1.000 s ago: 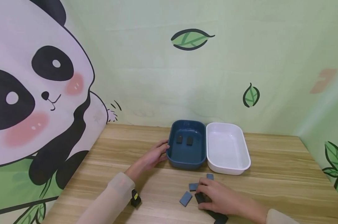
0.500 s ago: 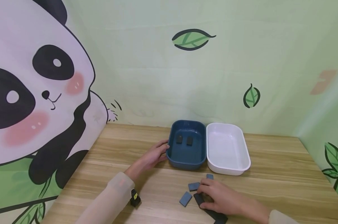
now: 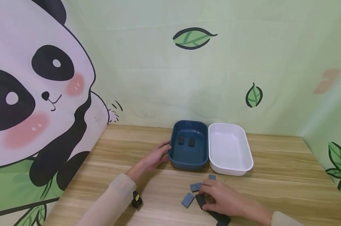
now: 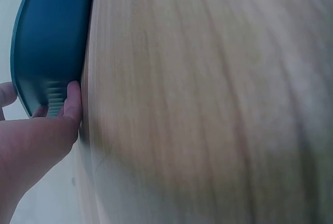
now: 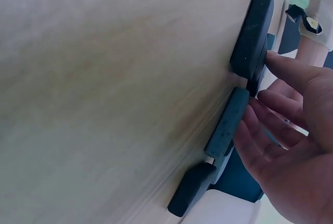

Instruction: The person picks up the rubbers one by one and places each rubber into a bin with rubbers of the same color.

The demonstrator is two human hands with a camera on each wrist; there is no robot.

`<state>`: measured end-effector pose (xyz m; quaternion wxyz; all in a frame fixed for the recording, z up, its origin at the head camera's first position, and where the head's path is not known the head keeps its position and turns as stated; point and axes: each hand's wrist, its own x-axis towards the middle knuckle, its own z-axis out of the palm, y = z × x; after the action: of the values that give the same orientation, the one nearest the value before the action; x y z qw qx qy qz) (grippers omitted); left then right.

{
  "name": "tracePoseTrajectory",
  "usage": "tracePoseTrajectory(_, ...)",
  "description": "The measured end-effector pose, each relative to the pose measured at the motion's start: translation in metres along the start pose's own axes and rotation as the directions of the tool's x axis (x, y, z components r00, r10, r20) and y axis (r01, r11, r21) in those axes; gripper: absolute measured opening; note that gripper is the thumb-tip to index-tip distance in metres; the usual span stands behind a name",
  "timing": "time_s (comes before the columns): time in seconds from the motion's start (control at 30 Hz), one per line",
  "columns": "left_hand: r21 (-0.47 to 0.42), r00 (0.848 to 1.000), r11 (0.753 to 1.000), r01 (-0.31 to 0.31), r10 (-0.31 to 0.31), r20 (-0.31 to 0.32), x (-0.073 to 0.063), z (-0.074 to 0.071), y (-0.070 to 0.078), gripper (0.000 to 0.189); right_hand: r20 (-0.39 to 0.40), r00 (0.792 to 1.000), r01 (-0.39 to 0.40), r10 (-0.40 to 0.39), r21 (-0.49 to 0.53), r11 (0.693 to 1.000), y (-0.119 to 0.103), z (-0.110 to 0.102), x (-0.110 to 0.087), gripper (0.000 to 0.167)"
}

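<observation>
My left hand [image 3: 154,158] holds the left side of a dark blue tray [image 3: 188,166], thumb at the rim and fingers along the outer wall in the left wrist view. Two small black blocks [image 3: 191,141] lie inside it. My right hand [image 3: 222,199] bends over several flat blocks on the table, pinching a black block [image 3: 199,201] between thumb and fingertips. Another black block [image 5: 253,34] lies by the thumb in the right wrist view; a blue block [image 5: 227,122] lies beside the fingers. More blue blocks [image 3: 188,200] lie left of this hand.
A white tray [image 3: 229,171] stands against the blue tray's right side, with bare inside surface showing. A small black device with a yellow mark [image 3: 136,200] is by the left sleeve. Behind the wooden table [image 3: 280,163] hangs a green backdrop with a panda picture.
My right thumb and fingers have shifted slightly right over the black block during the last second. My left hand stays on the blue tray; the trays and loose blocks stay put.
</observation>
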<state>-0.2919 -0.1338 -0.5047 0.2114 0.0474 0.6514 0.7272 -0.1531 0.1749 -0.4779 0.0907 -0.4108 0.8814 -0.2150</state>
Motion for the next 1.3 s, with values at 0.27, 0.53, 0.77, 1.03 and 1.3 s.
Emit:
tracePoseTrajectory(0.27, 0.004, 1.0, 1.0, 0.0, 0.0, 0.006, 0.0, 0.0, 0.001, 0.054, -0.001, 1.0, -0.024, 0.024, -0.005, 1.0, 0.0, 0.002, 0.002, 0.031)
tracePoseTrajectory(0.53, 0.014, 1.0, 1.0, 0.008, -0.008, 0.008, -0.001, -0.001, 0.0, 0.055, 0.029, 1.0, 0.004, -0.004, -0.002, 1.0, -0.003, 0.0, 0.002, 0.032)
tracePoseTrajectory(0.77, 0.011, 1.0, 1.0, 0.01, -0.01, 0.0, 0.001, -0.002, -0.001, 0.055, 0.038, 0.999, 0.022, -0.022, -0.019, 1.0, -0.006, -0.002, 0.003, 0.031)
tracePoseTrajectory(1.03, 0.005, 1.0, 1.0, 0.002, -0.002, 0.005, 0.0, -0.001, 0.0, 0.055, -0.075, 0.992, 0.1, -0.099, 0.012, 0.995, -0.008, -0.019, 0.01, 0.028)
tracePoseTrajectory(1.3, -0.001, 1.0, 1.0, 0.004, -0.004, 0.008, 0.0, 0.0, 0.001, 0.055, -0.24, 0.966, 0.091, -0.097, -0.035, 0.995, 0.002, -0.042, 0.04, 0.031)
